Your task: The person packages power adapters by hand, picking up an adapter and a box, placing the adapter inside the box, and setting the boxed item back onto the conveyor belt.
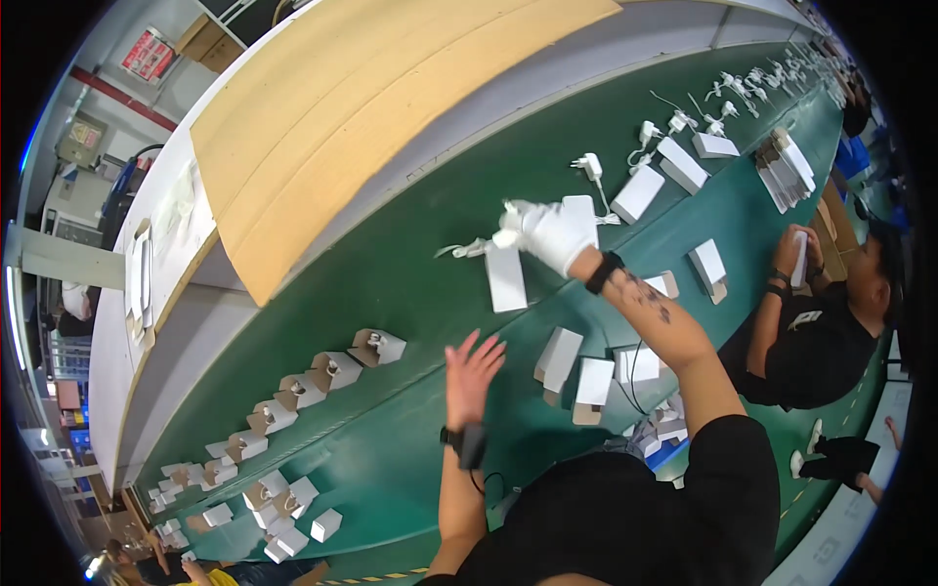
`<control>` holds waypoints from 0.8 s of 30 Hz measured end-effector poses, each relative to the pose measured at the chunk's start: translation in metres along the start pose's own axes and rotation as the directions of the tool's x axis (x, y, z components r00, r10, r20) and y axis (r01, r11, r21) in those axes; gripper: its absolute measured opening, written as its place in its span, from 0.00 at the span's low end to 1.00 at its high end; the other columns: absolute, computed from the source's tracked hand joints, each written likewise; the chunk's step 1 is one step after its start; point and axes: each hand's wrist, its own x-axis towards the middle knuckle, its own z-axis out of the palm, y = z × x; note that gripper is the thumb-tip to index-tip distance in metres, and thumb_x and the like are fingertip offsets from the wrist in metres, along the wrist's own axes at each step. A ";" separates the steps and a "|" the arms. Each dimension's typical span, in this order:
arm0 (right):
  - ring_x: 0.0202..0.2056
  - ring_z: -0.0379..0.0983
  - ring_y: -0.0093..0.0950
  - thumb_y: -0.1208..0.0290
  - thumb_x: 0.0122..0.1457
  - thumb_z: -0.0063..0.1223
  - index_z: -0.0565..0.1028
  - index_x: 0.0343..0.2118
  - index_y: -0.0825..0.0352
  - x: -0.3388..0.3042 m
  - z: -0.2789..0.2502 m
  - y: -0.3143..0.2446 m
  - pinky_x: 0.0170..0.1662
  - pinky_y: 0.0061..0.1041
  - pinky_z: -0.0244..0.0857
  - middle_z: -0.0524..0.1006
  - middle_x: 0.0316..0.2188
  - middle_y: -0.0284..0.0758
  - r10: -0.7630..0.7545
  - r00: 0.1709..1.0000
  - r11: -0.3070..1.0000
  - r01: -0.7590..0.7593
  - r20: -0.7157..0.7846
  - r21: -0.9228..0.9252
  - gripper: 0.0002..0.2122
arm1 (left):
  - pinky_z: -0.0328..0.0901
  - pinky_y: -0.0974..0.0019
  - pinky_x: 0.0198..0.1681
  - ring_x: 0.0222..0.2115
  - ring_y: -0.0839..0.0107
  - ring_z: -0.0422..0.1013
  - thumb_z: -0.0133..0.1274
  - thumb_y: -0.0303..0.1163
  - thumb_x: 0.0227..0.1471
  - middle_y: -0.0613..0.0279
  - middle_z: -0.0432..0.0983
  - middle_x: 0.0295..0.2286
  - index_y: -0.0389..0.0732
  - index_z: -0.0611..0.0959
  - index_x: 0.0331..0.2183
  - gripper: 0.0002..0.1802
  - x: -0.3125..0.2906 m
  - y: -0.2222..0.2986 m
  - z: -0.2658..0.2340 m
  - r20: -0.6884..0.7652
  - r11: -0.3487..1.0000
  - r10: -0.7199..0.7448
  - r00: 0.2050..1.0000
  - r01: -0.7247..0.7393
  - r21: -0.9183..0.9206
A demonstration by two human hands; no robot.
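A long green bench (422, 283) is seen from above. The right hand (549, 234), covered by a white fabric glove, is placed near the centre with fingers bent; whether anything is gripped cannot be told, white being blurred against white. From it, a white rectangular cardboard box (506, 283) is set just beside, between 7 and 8 o'clock, a bunched white cable (469, 249) at 9, and a white plug-in adapter (590, 167) at 1. The left hand (470, 379), bare, is held open and empty. From it, open-flapped white boxes with brown insides (303, 391) are lined up toward 8 to 10 o'clock; two white cartons with tan ends (559, 357) are laid near 3.
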 end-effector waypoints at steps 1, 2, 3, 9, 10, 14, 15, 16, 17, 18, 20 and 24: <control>0.30 0.74 0.37 0.66 0.54 0.45 0.73 0.28 0.59 -0.020 -0.018 -0.013 0.30 0.35 0.66 0.73 0.30 0.38 -0.045 0.998 0.998 0.043 -0.038 -0.049 0.05 | 0.57 0.57 0.55 0.52 0.56 0.61 0.40 0.54 0.56 0.41 0.60 0.52 0.36 0.59 0.56 0.37 0.014 -0.004 0.023 0.112 0.935 -0.111 0.987 0.142 -0.325; 0.31 0.74 0.38 0.67 0.53 0.46 0.72 0.29 0.60 -0.040 -0.018 -0.015 0.32 0.35 0.66 0.72 0.29 0.38 -0.107 0.992 0.991 0.101 -0.062 -0.083 0.05 | 0.61 0.60 0.49 0.46 0.60 0.66 0.39 0.55 0.56 0.44 0.67 0.45 0.35 0.65 0.52 0.34 0.025 -0.007 0.047 0.022 0.903 -0.176 0.984 0.170 -0.394; 0.31 0.73 0.38 0.68 0.52 0.46 0.71 0.30 0.61 -0.064 -0.019 -0.009 0.33 0.34 0.66 0.71 0.27 0.38 -0.154 0.985 0.982 0.143 -0.083 -0.124 0.05 | 0.65 0.63 0.44 0.39 0.64 0.70 0.39 0.56 0.56 0.48 0.73 0.38 0.34 0.70 0.48 0.34 0.032 -0.003 0.080 -0.054 0.865 -0.257 0.965 0.205 -0.458; 0.32 0.73 0.28 0.69 0.52 0.52 0.69 0.40 0.65 -0.157 -0.022 -0.044 0.35 0.26 0.65 0.73 0.34 0.33 0.048 0.997 0.499 -0.077 0.061 0.863 0.13 | 0.61 0.72 0.28 0.22 0.75 0.62 0.35 0.61 0.54 0.66 0.67 0.20 0.39 0.74 0.30 0.32 0.075 -0.044 0.016 0.440 0.699 -0.135 0.888 0.400 -0.592; 0.32 0.72 0.25 0.70 0.52 0.53 0.69 0.42 0.66 -0.170 -0.016 -0.044 0.36 0.24 0.65 0.74 0.35 0.32 0.242 0.960 -0.005 -0.147 0.144 0.989 0.15 | 0.58 0.73 0.26 0.20 0.77 0.58 0.35 0.64 0.53 0.68 0.64 0.19 0.40 0.74 0.28 0.33 0.066 -0.045 0.028 0.442 0.799 -0.157 0.883 0.376 -0.469; 0.35 0.70 0.20 0.69 0.53 0.55 0.69 0.47 0.66 -0.165 -0.012 -0.078 0.40 0.21 0.65 0.73 0.38 0.30 0.449 0.852 -0.435 -0.054 0.269 0.899 0.18 | 0.58 0.75 0.26 0.20 0.79 0.59 0.31 0.66 0.53 0.70 0.65 0.19 0.41 0.74 0.28 0.36 0.042 -0.041 0.065 0.196 0.992 -0.128 0.972 0.130 0.005; 0.35 0.70 0.20 0.69 0.53 0.55 0.69 0.47 0.66 -0.163 -0.010 -0.084 0.40 0.21 0.65 0.73 0.38 0.30 0.439 0.856 -0.443 -0.058 0.273 0.894 0.18 | 0.59 0.76 0.27 0.21 0.79 0.61 0.29 0.66 0.53 0.69 0.67 0.20 0.42 0.74 0.29 0.36 0.038 -0.042 0.070 0.083 0.979 -0.074 0.994 0.057 0.194; 0.35 0.69 0.20 0.69 0.53 0.55 0.69 0.47 0.66 -0.162 -0.006 -0.089 0.41 0.21 0.64 0.73 0.38 0.30 0.435 0.848 -0.380 -0.132 0.303 0.915 0.18 | 0.59 0.76 0.27 0.21 0.79 0.61 0.29 0.66 0.53 0.69 0.67 0.20 0.42 0.74 0.29 0.36 0.035 -0.046 0.074 0.073 0.979 -0.067 0.995 0.052 0.196; 0.36 0.69 0.20 0.69 0.54 0.54 0.69 0.48 0.66 -0.161 -0.001 -0.093 0.42 0.20 0.64 0.72 0.37 0.30 0.433 0.838 -0.313 -0.206 0.332 0.927 0.18 | 0.60 0.74 0.28 0.21 0.76 0.64 0.27 0.65 0.54 0.67 0.69 0.20 0.41 0.75 0.29 0.37 0.032 -0.052 0.079 -0.033 0.969 0.035 0.999 -0.026 0.244; 0.36 0.68 0.20 0.69 0.54 0.54 0.69 0.48 0.66 -0.159 0.004 -0.097 0.43 0.20 0.63 0.72 0.37 0.30 0.433 0.826 -0.243 -0.277 0.360 0.930 0.18 | 0.62 0.73 0.29 0.22 0.74 0.66 0.25 0.63 0.55 0.65 0.70 0.20 0.39 0.76 0.29 0.38 0.030 -0.057 0.083 -0.133 0.949 0.141 0.981 -0.096 0.299; 0.36 0.68 0.20 0.68 0.54 0.54 0.69 0.47 0.66 -0.155 0.017 -0.099 0.43 0.20 0.63 0.72 0.36 0.30 0.455 0.834 -0.188 -0.252 0.312 0.949 0.18 | 0.64 0.71 0.30 0.22 0.71 0.68 0.22 0.62 0.57 0.63 0.72 0.21 0.38 0.77 0.30 0.39 0.029 -0.060 0.084 -0.222 0.921 0.240 0.945 -0.150 0.359; 0.37 0.67 0.19 0.68 0.55 0.53 0.69 0.46 0.67 -0.151 0.048 -0.088 0.43 0.19 0.62 0.71 0.35 0.29 0.440 0.869 -0.113 -0.199 0.229 0.973 0.16 | 0.65 0.68 0.35 0.27 0.66 0.71 0.23 0.61 0.57 0.55 0.75 0.26 0.33 0.79 0.31 0.42 0.034 -0.065 0.068 -0.090 0.863 0.208 0.974 -0.139 0.485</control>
